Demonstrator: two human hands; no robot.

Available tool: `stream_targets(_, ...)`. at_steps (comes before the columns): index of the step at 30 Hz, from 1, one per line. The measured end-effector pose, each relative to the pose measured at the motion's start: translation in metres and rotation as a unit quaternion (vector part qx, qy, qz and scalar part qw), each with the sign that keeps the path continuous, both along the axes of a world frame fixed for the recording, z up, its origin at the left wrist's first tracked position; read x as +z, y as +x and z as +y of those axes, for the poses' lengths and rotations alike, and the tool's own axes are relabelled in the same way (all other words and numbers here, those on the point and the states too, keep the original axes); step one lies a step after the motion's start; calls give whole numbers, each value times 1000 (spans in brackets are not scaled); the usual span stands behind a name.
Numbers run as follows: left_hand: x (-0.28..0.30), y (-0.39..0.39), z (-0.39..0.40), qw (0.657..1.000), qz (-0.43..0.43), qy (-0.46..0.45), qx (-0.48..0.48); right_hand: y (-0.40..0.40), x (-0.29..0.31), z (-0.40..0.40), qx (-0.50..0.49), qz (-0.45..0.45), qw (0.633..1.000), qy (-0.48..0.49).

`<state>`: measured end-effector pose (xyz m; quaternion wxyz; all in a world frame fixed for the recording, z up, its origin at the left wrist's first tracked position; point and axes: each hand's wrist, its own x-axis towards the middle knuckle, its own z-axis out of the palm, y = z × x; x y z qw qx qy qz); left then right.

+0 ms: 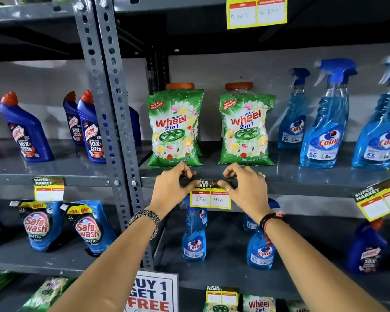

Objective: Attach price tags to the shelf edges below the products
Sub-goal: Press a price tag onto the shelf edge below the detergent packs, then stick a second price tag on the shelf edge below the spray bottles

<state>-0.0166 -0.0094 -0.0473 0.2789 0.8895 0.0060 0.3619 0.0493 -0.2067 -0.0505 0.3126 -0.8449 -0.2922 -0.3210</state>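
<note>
Both hands, left hand [173, 185] and right hand [245, 185], pinch the price tag's [210, 199] top corners; it looks thin, light and bendy.

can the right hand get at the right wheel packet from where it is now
Probably yes: the right hand is pressing the price tag on the shelf edge just below the right Wheel packet, with nothing between them, though it would have to release the tag.

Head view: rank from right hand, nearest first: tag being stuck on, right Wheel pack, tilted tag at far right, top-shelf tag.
1. Tag being stuck on: under the right hand, pinched at its top edge.
2. Right Wheel pack: just above the hand.
3. Tilted tag: far right, same shelf edge.
4. Top-shelf tag: high above.
</note>
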Motion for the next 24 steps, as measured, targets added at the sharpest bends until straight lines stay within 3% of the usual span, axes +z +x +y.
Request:
stream_targets(8, -1, -3, 8, 998, 43, 46, -28, 4, -7, -14, 50, 32, 998, 4)
stream_targets(12, 0, -8, -8, 997, 11, 72, -14, 5, -8, -36, 124, 74, 989, 36)
stream_targets(16, -4, 4, -39, 989, -32, 135, -43, 4, -16, -89, 66, 3, 995, 69)
stream_targets(24, -8, 51, -148, 983, -6, 162, -87, 41, 0, -254, -92, -67, 981, 159)
